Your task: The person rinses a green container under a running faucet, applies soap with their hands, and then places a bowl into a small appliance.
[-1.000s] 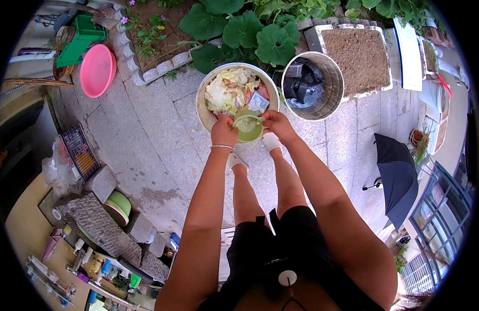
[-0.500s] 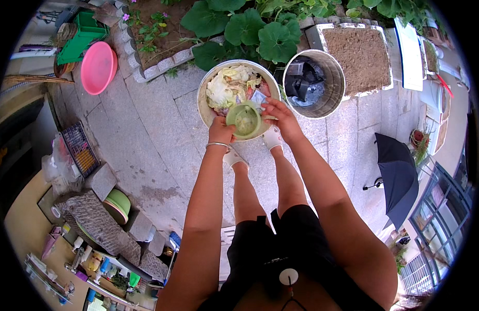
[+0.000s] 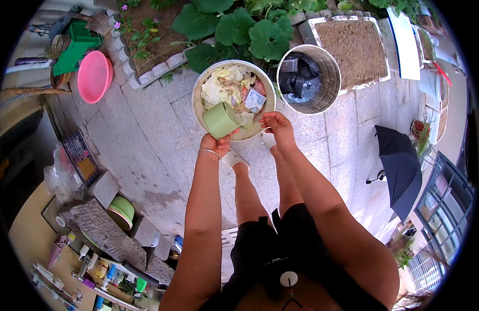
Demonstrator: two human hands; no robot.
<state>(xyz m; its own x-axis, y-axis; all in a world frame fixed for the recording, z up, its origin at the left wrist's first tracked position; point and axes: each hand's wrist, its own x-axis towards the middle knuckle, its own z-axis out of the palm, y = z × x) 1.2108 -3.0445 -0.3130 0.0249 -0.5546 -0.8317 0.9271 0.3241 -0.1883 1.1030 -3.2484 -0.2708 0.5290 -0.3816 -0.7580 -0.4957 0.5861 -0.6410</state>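
— While tipped on its side over the near rim of the metal bucket, where does the small green container lie from each hand?
— Lies just beyond the left hand, touching it; fingers wrapped around the container's near end, clamped on it. Sits to the left of the right hand, apart from it by a short gap.
— And its long axis?
— Runs slantwise, open mouth turned down and left toward the bucket's near-left rim, closed end up toward the scraps. Hard to tell whether anything remains inside.
— State of the right hand?
— Fingers loosely curled together, holding nothing, hovering at the bucket's near-right rim. Nearer to the rim than to the container.
— So which hand is nearer the container?
— Left, plainly; already gripping it. Right only close by.
— What else in the bucket?
— Pale cabbage leaves and a small packet, heaped toward the far side.
— Around it?
— A second metal bucket with dark contents just to the right, on the paved ground.
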